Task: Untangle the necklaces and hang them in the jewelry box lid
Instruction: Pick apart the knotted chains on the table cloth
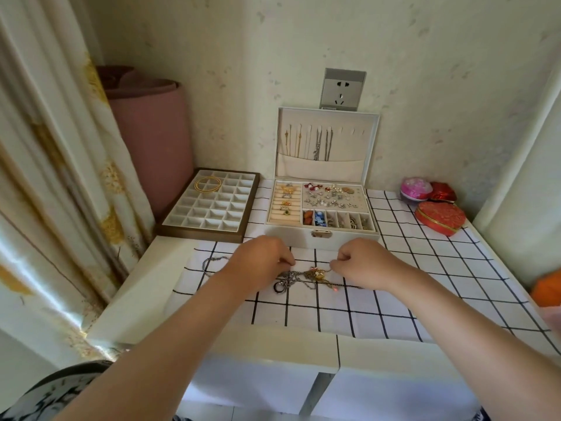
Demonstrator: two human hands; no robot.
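Tangle of necklaces [306,278] sits on checked cloth [394,256] mid-table [142,287], just in front of jewelry box [306,238], so it's a short carry to the lid. Silver and gold strands are knotted together. Gold pendant [317,273] is in the middle, black ring pendant [279,287] at the heap's 7 o'clock.

Left grip [262,256] is narrow, thumb and fingers pinched at the heap's 10 o'clock edge. Right grip [361,258] is the same at 2 o'clock. The strand each holds is too fine to pick out. My read: the hands are on opposite sides to draw the knot apart sideways.

Loose silver chain [212,261] trails off at 9 o'clock and disappears behind the left forearm.

Jewelry box lid [355,147] stands upright at 12 o'clock against the wall, which lets chains hang straight. Hung chains [306,144] take the left and middle hooks, tails tucked in lid pocket [324,170]. Free hooks [349,130] on the right are likely the next slots. Task looks partly done.

Compartment tray [200,232] with gold bangles [208,183] is at 10 o'clock, red heart box [440,218] at 2 o'clock. Both are well apart from the work.
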